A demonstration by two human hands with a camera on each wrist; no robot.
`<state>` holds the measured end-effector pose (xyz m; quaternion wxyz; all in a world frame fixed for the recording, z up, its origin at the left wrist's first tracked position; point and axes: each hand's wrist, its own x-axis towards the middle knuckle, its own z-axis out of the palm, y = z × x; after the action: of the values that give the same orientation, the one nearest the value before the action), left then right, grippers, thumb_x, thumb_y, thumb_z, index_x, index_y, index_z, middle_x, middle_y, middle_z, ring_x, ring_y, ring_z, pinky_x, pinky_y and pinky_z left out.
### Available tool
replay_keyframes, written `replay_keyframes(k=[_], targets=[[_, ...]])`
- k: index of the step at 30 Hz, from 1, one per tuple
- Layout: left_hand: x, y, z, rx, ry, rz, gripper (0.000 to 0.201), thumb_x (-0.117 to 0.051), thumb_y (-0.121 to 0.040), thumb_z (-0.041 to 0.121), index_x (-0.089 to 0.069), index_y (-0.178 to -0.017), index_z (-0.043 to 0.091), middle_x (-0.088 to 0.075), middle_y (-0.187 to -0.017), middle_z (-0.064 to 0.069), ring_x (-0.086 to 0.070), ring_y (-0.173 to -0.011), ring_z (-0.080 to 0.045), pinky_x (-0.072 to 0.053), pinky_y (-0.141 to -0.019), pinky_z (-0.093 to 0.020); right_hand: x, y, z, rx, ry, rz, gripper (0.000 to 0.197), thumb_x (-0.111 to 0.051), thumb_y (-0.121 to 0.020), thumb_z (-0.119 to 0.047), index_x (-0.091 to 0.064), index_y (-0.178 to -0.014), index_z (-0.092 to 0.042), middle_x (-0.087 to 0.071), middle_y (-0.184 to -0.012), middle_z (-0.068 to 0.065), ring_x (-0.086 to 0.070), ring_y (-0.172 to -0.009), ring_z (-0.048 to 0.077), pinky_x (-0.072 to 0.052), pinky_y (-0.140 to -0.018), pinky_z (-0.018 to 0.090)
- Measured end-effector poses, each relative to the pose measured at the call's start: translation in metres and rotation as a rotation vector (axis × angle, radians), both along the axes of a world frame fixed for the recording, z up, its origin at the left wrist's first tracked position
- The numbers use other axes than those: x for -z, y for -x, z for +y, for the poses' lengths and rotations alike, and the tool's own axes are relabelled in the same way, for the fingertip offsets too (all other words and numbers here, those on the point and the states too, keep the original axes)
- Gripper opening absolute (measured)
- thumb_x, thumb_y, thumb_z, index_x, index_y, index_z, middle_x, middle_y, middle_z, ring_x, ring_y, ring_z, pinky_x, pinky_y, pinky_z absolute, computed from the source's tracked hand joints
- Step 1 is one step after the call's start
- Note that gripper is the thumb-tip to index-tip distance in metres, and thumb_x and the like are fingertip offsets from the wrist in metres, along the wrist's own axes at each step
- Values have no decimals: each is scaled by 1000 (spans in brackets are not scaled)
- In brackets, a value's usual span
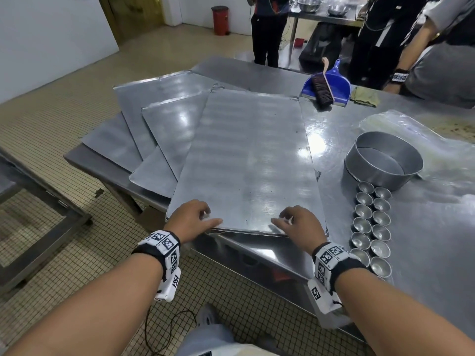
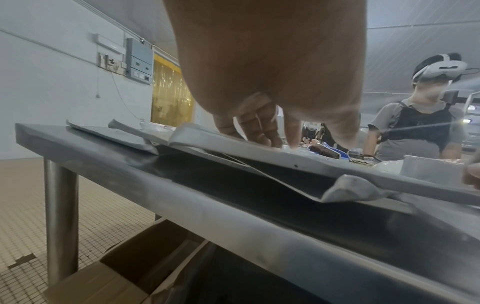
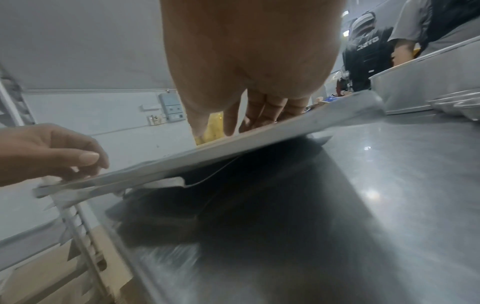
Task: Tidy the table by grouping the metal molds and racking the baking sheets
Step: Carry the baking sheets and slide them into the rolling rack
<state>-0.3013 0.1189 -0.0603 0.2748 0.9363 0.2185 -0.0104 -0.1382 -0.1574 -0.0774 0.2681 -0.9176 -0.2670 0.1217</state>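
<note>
Both hands are on the near end of the top sheet (image 1: 246, 160), which lies over a fanned stack of other sheets (image 1: 164, 116) on the steel table (image 1: 424, 227). The left hand (image 1: 190, 219) sits at the sheet's near left corner, fingertips (image 2: 257, 135) pressing down on its upper face with the thumb lying along the near edge. The right hand (image 1: 299, 222) mirrors it nearer the right corner, fingers (image 3: 259, 115) spread on top. Neither hand wraps the sheet from what shows; fingers look fairly straight and pressing, though whether anything curls under the rim is hidden.

From the wrist views the near edge is tilted up off the table, with a second sheet's bent corner (image 2: 348, 189) showing underneath. The sheet overhangs the table's near edge slightly.

To the right, well apart from the hands, small molds (image 1: 372, 227) stand in two neat rows, with round pans (image 1: 385, 160) just behind them. A blue dustpan (image 1: 331, 84) with a brush (image 1: 322, 89) rests at the far side.

The lower sheets are mostly covered, so their count is hard to make out. The rack (image 3: 78, 222) is blurred and cut off in the right wrist view.
</note>
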Motion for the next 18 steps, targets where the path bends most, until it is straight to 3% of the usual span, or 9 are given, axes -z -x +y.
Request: replay_keyframes(k=[4,7,10,13,18], targets=[[1,-6,20,-153,-60,-58,57,-65,-87,59,-58,-130,22,-53,-128,-1,-49,-122,-22,-46,-102,-43,3,-25,-15,188,-7,-87,38,-64,-89,-56,-69,-110,-25,-63,-112,1,-57,-105,21,-49,-87,37],[4,-11,36,-253,-96,17,70,-63,-88,60,-49,-143,20,-42,-144,-8,-33,-135,-30,-38,-110,-48,4,-41,-25,309,24,-91,42,-66,-89,-51,-66,-120,-23,-57,-128,9,-48,-123,30,-41,-100,43],[8,-16,48,-307,-63,91,80,-63,-87,60,-39,-151,18,-35,-151,-12,-29,-138,-34,-36,-113,-48,6,-52,-29,388,47,32,56,-67,-89,-50,-55,-135,-20,-47,-140,15,-46,-130,34,-40,-105,45],[15,-22,59,-359,19,105,88,-65,-86,59,-32,-154,14,-30,-153,-15,-32,-140,-36,-36,-114,-49,9,-58,-29,442,28,152,68,-67,-90,-49,-42,-146,-18,-41,-145,18,-53,-123,38,-43,-102,44],[19,-35,71,-408,87,100,81,-66,-88,55,-35,-150,13,-37,-144,-17,-51,-126,-39,-43,-107,-41,12,-61,-21,439,20,190,68,-65,-94,-42,-39,-147,-9,-57,-138,20,-54,-125,39,-42,-97,40]])
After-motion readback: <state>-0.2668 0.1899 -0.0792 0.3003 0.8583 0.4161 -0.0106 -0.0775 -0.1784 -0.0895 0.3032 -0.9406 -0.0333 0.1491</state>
